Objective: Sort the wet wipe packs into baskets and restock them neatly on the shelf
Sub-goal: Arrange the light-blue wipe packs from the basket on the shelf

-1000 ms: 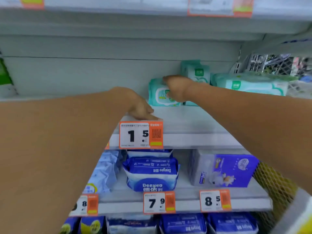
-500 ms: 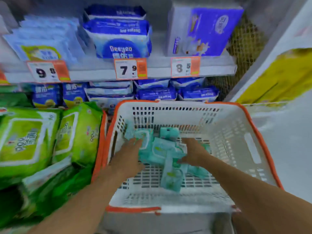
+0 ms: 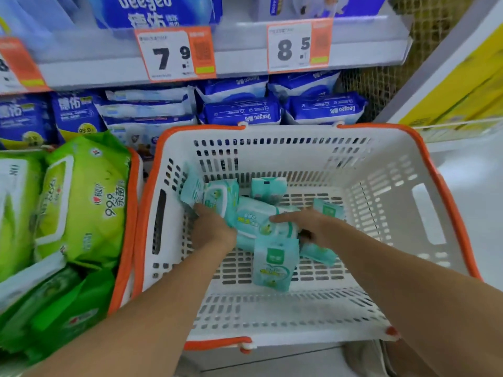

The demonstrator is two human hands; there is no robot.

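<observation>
Both my hands reach down into a white basket with an orange rim point(image 3: 386, 213). Several teal wet wipe packs lie on its bottom. My left hand point(image 3: 215, 229) grips the left end of a teal pack point(image 3: 220, 197) near the basket's left wall. My right hand point(image 3: 307, 227) holds a larger teal pack point(image 3: 258, 221) lying across the middle, fingers over its right end. A small upright teal pack point(image 3: 272, 265) leans in front of it. Smaller teal packs point(image 3: 268, 187) lie behind and to the right.
A second orange-rimmed basket point(image 3: 128, 240) on the left holds several green wipe packs point(image 3: 84, 202). Behind the baskets, shelves carry blue wipe packs point(image 3: 242, 112), with price tags 7.9 point(image 3: 174, 53) and 8.5 point(image 3: 296, 44) on the shelf edge. Wire mesh and a yellow panel point(image 3: 457, 85) stand at the right.
One second ago my hands were at the upper shelf with teal packs. My view has dropped to the basket, and both hands now hold teal packs inside it.
</observation>
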